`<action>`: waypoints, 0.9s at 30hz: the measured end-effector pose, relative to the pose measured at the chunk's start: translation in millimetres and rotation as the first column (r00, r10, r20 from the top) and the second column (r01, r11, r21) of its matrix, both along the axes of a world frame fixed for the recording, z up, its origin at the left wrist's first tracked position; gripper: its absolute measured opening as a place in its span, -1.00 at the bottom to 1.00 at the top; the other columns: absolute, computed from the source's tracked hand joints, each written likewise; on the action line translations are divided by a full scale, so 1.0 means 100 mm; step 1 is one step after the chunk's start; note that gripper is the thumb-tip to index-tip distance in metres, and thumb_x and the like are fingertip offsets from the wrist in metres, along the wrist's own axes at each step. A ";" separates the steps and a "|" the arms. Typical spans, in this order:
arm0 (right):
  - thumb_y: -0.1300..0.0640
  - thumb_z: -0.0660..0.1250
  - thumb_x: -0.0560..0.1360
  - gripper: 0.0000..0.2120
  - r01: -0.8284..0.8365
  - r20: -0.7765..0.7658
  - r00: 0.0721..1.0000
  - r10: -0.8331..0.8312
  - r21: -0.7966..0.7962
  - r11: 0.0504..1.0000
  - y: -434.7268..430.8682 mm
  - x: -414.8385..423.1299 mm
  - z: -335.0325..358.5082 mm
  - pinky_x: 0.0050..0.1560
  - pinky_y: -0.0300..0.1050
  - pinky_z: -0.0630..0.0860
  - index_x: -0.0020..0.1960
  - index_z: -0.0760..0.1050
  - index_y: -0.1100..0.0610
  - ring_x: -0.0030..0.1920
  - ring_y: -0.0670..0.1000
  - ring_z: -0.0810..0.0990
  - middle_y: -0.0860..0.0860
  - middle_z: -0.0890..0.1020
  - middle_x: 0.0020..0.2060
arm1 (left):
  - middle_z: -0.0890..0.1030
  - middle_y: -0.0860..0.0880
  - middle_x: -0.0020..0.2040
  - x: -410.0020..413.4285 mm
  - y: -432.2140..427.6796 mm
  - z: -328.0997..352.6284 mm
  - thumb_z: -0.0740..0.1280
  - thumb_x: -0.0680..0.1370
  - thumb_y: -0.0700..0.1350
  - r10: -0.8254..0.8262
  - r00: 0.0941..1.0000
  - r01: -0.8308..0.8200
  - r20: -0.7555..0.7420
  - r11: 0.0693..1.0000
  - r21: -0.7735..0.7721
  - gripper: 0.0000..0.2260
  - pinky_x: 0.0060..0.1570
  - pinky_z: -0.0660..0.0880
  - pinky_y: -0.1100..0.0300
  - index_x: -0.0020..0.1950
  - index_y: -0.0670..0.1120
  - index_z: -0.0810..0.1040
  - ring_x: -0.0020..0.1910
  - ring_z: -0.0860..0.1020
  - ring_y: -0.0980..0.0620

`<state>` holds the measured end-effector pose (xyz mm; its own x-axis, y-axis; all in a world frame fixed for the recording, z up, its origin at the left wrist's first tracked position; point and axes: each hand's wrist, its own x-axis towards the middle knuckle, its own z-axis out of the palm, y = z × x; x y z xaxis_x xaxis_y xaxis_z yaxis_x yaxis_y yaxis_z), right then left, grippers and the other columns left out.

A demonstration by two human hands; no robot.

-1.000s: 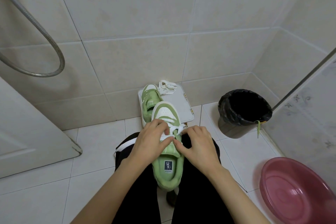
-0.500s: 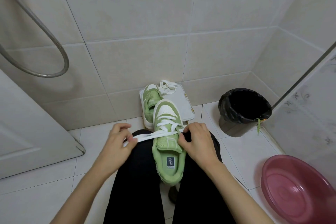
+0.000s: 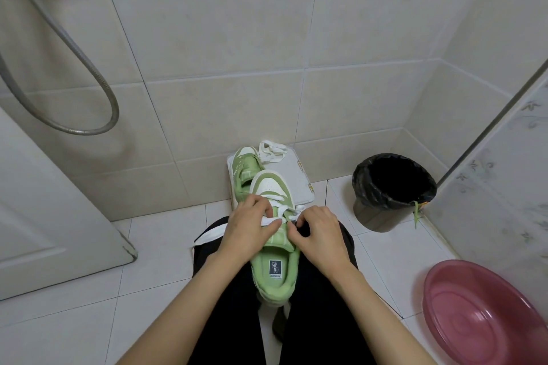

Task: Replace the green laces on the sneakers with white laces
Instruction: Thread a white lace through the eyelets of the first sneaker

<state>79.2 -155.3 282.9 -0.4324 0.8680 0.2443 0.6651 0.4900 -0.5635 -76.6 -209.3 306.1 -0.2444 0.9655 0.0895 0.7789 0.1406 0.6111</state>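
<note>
A dark blue label (image 3: 275, 268) printed on the green insole (image 3: 277, 283) of the sneaker (image 3: 271, 187) lying on a person's lap shows a small pale figure above a single line of pale lettering, too small to be read. Small yellowish marks (image 3: 299, 163) sit along the right edge of the white board (image 3: 296, 178) on the floor behind it, likewise illegible. No word, brand or number can be made out.

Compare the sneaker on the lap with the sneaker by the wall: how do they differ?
The lap sneaker carries a white lace part-threaded, pinched by the left hand and right hand; the wall sneaker shows no lace and is untouched. The lap sneaker rests on the legs; the wall sneaker stands on a white board. Both are green and white.
</note>
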 end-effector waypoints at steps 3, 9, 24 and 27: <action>0.01 0.38 0.44 -0.73 0.008 0.012 1.000 -0.009 0.004 1.000 0.00 0.01 0.00 -0.11 -0.20 0.16 -0.30 0.33 0.03 -0.20 -0.04 0.32 -0.11 0.40 -0.33 | 0.44 0.00 0.16 0.04 0.05 -0.03 0.37 0.52 -0.05 0.018 1.000 -0.018 0.002 1.000 -0.007 -0.83 0.05 0.29 0.19 -0.06 -0.13 0.49 0.17 0.41 -0.03; 0.08 0.32 0.49 -0.75 0.027 0.022 0.999 -0.027 -0.018 0.999 -0.01 0.00 0.02 -0.07 -0.12 0.30 -0.29 0.32 0.07 -0.13 0.01 0.35 -0.03 0.44 -0.29 | 0.38 -0.03 0.30 -0.10 -0.11 0.06 0.30 0.56 -0.19 0.012 0.982 0.003 0.189 0.997 -0.082 -0.82 0.27 0.21 0.26 -0.24 -0.11 0.44 0.35 0.30 -0.03; 0.03 0.35 0.47 -0.69 -0.003 0.029 1.000 0.002 0.013 1.000 -0.05 -0.01 0.02 -0.08 -0.16 0.25 -0.36 0.32 0.08 -0.17 0.00 0.35 -0.07 0.40 -0.36 | 0.42 0.07 0.17 0.03 -0.02 0.05 0.32 0.52 0.09 0.031 0.997 -0.034 -0.068 0.998 -0.043 -0.82 0.11 0.33 0.15 -0.08 0.01 0.42 0.18 0.38 0.04; 0.04 0.36 0.46 -0.69 0.006 0.024 1.000 -0.007 0.035 0.999 -0.05 -0.01 0.02 -0.09 -0.13 0.29 -0.36 0.33 0.08 -0.19 0.03 0.37 -0.06 0.40 -0.36 | 0.40 0.01 0.25 0.09 0.09 -0.02 0.29 0.56 0.04 0.002 0.993 -0.013 -0.114 0.995 -0.096 -0.83 0.15 0.29 0.18 -0.11 -0.03 0.41 0.24 0.33 -0.02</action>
<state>78.6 -160.2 284.8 -0.4329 0.8621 0.2636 0.6818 0.5044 -0.5299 -67.2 -200.7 303.7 -0.2450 0.9692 0.0238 0.8413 0.2003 0.5021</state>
